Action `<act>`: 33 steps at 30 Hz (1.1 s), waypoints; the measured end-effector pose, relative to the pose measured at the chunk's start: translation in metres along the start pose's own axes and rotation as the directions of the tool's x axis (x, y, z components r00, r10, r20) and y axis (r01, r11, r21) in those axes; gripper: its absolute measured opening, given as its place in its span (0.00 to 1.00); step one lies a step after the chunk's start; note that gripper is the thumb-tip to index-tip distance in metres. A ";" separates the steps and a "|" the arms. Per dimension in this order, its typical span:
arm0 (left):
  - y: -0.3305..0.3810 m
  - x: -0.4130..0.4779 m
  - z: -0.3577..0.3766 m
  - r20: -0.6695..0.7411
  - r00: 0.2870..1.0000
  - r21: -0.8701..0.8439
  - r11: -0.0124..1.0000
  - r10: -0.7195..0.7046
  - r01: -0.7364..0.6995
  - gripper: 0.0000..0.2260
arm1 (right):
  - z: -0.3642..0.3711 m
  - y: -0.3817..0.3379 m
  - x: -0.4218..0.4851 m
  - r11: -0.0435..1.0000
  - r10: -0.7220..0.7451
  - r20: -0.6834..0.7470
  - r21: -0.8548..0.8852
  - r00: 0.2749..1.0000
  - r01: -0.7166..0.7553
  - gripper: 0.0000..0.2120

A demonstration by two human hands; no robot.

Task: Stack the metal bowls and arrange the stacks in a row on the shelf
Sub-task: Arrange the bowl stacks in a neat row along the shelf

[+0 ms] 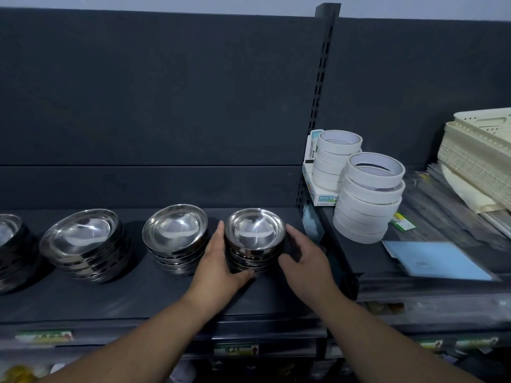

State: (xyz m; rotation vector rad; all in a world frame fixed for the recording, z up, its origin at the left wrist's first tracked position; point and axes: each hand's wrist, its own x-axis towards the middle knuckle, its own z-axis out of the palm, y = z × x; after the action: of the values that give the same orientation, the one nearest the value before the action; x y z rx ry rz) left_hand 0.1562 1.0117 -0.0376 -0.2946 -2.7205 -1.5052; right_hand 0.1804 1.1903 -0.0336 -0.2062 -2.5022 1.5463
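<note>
Head view: left hand (218, 261) is gripping the rightmost stack (255, 239), thumb round its base; right hand (307, 261) is hovering relaxed beside it.

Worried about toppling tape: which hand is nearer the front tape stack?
Right. The right hand is left of the front tape stack, at the right of the rightmost bowl stack; the left hand grips its left side.

White tape stack (369, 201) near second tape stack (331, 158); cream baskets (475, 153) far right; blue packet (434, 258) in front.
</note>
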 end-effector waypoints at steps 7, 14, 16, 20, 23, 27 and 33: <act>-0.004 -0.001 0.000 -0.002 1.000 -0.021 1.000 -0.004 0.004 0.51 | 0.002 0.006 0.000 0.999 -0.009 0.004 0.044 1.000 0.009 0.30; -0.007 0.003 0.003 -0.048 0.999 -0.118 0.993 -0.004 -0.002 0.45 | 0.008 0.015 -0.001 0.998 -0.018 -0.018 0.052 1.000 0.019 0.32; -0.009 0.004 0.004 -0.036 0.999 -0.135 0.991 -0.017 0.012 0.46 | 0.009 0.017 0.000 0.998 -0.012 -0.022 0.064 1.000 0.014 0.33; -0.020 -0.002 0.006 0.004 0.997 -0.162 0.984 -0.079 0.078 0.55 | 0.010 0.021 -0.004 0.995 0.028 0.033 0.091 0.999 -0.031 0.43; -0.026 -0.006 0.011 0.023 0.995 -0.170 0.980 -0.101 0.104 0.53 | 0.010 0.026 -0.003 0.996 0.051 0.110 0.070 0.993 -0.058 0.48; -0.026 0.000 0.013 0.055 0.991 -0.270 0.954 -0.122 0.132 0.46 | 0.009 0.024 0.002 0.995 0.066 0.172 0.064 0.983 -0.077 0.48; -0.027 -0.005 0.015 0.058 0.993 -0.282 0.953 -0.099 0.111 0.39 | 0.010 0.029 -0.004 0.995 0.026 0.152 0.091 0.988 -0.040 0.42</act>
State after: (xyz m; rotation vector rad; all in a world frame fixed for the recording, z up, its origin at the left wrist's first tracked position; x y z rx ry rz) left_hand 0.1580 1.0100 -0.0687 -0.1901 -2.5831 -1.9452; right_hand 0.1825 1.1932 -0.0645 -0.1219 -2.5416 1.7501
